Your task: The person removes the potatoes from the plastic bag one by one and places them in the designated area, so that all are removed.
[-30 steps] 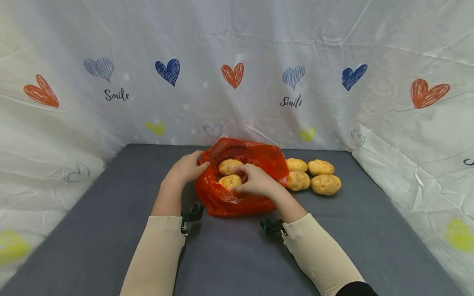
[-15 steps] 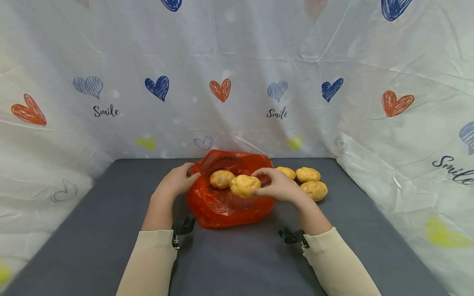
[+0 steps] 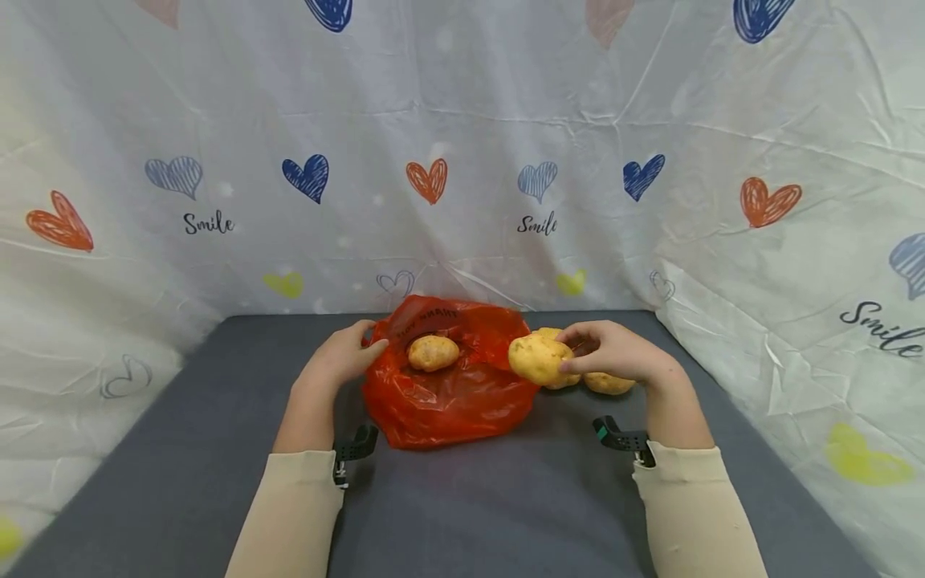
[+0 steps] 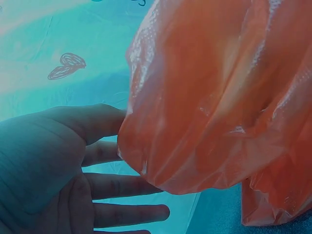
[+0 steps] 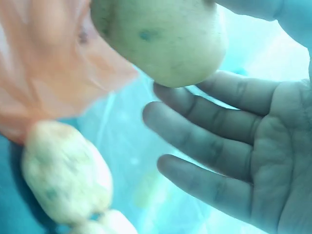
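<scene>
My right hand (image 3: 617, 353) pinches a yellow potato (image 3: 536, 360) between thumb and fingers, just beyond the right edge of the red plastic bag (image 3: 448, 413). The right wrist view shows this potato (image 5: 165, 41) up close, with the lower fingers spread free. With my left hand (image 3: 340, 353) I hold the bag's left rim between thumb and fingers; the other fingers stretch out straight beside the bag (image 4: 195, 122) in the left wrist view. One potato (image 3: 433, 353) lies inside the open mouth of the bag. Behind the held potato, loose potatoes (image 3: 609, 384) are partly hidden by my right hand.
The bag lies on a dark grey tabletop (image 3: 462, 514), near its back edge. A white sheet (image 3: 477, 241) printed with hearts and "Smile" hangs behind and along the sides. Table potatoes (image 5: 66, 170) sit close together right of the bag.
My right hand has lifted a potato out of the bag and carried it right, over the table potatoes. The left hand keeps its hold on the rim. The head view has tilted up slightly.
</scene>
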